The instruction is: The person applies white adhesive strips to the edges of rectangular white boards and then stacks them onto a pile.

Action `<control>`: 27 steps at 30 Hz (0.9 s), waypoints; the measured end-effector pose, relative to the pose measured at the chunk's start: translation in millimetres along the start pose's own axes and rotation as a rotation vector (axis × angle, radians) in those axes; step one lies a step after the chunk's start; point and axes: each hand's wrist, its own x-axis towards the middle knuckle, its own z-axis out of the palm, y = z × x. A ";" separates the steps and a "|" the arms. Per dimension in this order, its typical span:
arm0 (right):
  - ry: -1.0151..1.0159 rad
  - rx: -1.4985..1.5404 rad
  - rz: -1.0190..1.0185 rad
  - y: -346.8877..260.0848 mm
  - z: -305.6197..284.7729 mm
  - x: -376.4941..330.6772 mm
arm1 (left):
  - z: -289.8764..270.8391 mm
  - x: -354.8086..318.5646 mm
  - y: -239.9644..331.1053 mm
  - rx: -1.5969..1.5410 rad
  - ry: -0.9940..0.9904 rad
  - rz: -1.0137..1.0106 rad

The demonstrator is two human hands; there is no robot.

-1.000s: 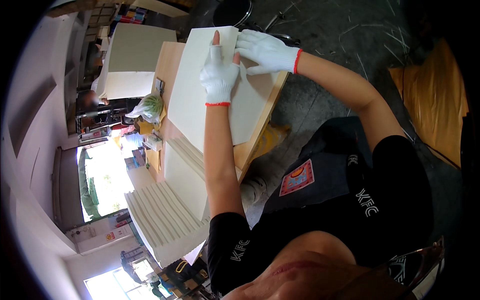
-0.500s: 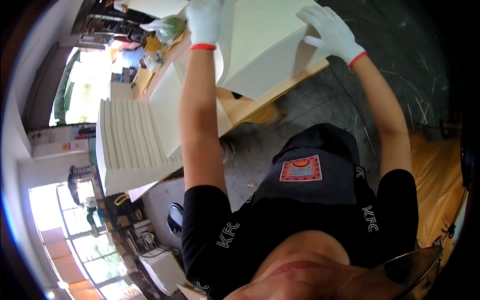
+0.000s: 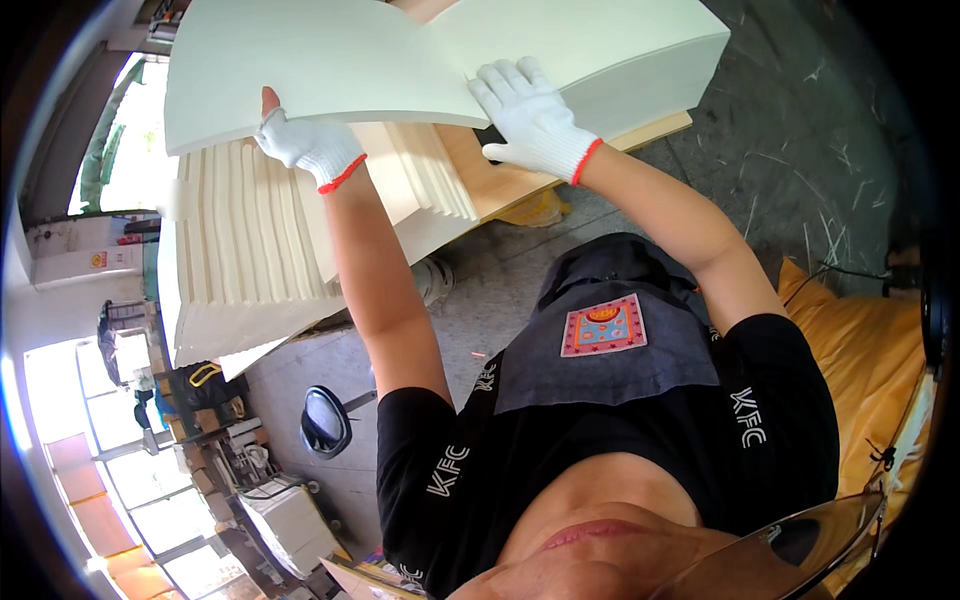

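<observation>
Both my hands wear white knit gloves with red cuffs. My left hand [image 3: 305, 143] grips the near edge of a thick, bent sheaf of cream paper sheets [image 3: 320, 70], lifted off the pile. My right hand [image 3: 530, 115] presses flat against the near edge of the tall cream paper stack [image 3: 620, 60], where the lifted sheaf parts from it. The stack rests on a wooden pallet board [image 3: 520, 180].
Left of the pallet stand fanned stacks of cream paper [image 3: 240, 260]. A black round stool [image 3: 325, 420] sits on the grey concrete floor [image 3: 780, 160]. Orange sacking [image 3: 870, 340] lies at the right. Machines and bright windows fill the lower left.
The view has tilted, bringing the stack nearer. My left hand has lifted a thick sheaf of sheets off the stack, and my right hand has moved in to the stack's near edge.
</observation>
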 end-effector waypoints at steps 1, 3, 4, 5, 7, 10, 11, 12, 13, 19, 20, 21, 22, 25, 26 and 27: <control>-0.010 -0.001 0.000 0.3 -1.5 1.2 | -7.9 4.5 -1.7 -0.039 -0.003 -0.024; -0.009 -0.013 -0.005 3.0 -0.5 2.7 | -18.3 13.0 -0.6 -0.110 -0.012 -0.069; 0.003 -0.021 -0.009 5.6 1.6 3.6 | -20.2 16.2 6.7 -0.063 0.047 -0.079; 0.016 -0.029 -0.013 5.9 2.5 5.7 | -19.5 20.4 14.2 -0.017 0.106 -0.090; 0.048 0.077 0.048 1.0 -1.2 11.5 | -18.3 21.0 24.0 -0.007 0.143 -0.103; 0.197 0.173 -0.029 -24.8 -39.7 35.8 | -19.6 7.9 18.2 -0.131 0.095 -0.104; 0.246 0.187 -0.106 -37.9 -50.3 47.4 | -14.9 0.7 14.3 -0.175 0.080 -0.101; 0.304 0.222 -0.193 -51.0 -53.9 54.7 | -14.0 -6.0 16.9 -0.204 0.069 -0.082; 0.340 0.337 -0.201 -55.0 -50.8 61.5 | -12.4 -10.2 18.3 -0.174 0.154 -0.019; 0.526 0.950 0.030 -71.3 -36.2 98.5 | -18.6 -19.1 96.8 0.483 -0.398 0.278; 0.473 1.160 0.079 -68.6 -50.3 100.7 | -32.8 -17.8 98.3 0.617 -0.468 0.315; 0.432 1.378 0.121 -69.3 -64.3 106.3 | -54.0 -8.0 104.2 0.959 -0.369 0.389; 0.406 1.572 0.115 -74.9 -62.0 113.0 | -88.2 0.9 113.3 1.116 -0.314 0.363; 0.281 1.995 0.096 -92.8 -37.4 137.7 | -181.7 13.7 140.5 1.399 -0.152 0.089; 0.188 1.993 0.159 -97.2 -26.6 141.9 | -196.0 8.5 141.4 1.356 -0.118 -0.010; 0.091 1.993 0.218 -102.9 -13.5 144.2 | -210.1 2.6 145.2 1.318 -0.075 -0.104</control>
